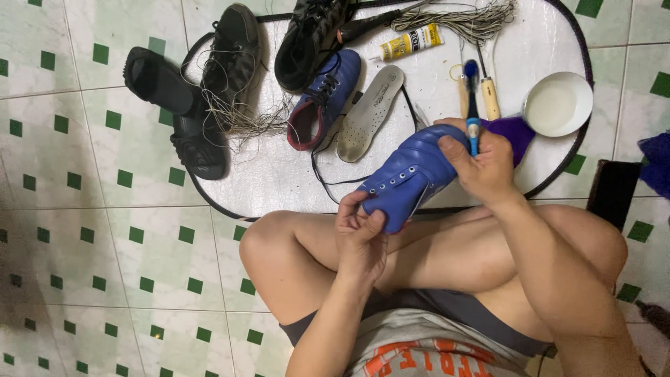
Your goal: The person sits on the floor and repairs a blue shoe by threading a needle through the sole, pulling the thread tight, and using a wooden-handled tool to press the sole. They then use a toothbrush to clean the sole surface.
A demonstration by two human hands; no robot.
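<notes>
The left hand [361,234] closes around the heel end of a blue shoe [408,174], thumb over the top edge and fingers wrapped underneath, holding it just above the person's bent knees. The right hand [481,164] grips the toe end of the same shoe and at once pinches the handle of a blue toothbrush [472,105], whose bristled head points away from the body over the white oval mat [279,174].

A purple cloth [515,132] sits just behind the right hand, partly hidden by it. Beyond it lies a white bowl [558,103], close to the mat's far edge. Two wooden-handled tools [490,98] lie beside the toothbrush. A yellow glue tube [412,42] and a bundle of grey cord [467,21] rest farther out.

To the left of the held shoe, a pale insole [370,112] lies flat, touching a second blue shoe [324,98] with a red lining. A black lace [328,178] trails across the mat between them and the held shoe. A black boot [307,35] stands above, and two more black shoes [234,59] and a dark sandal [157,80] sit at the mat's left rim, tangled with loose thread [244,119]. The floor is white tile [105,244] with green squares.
</notes>
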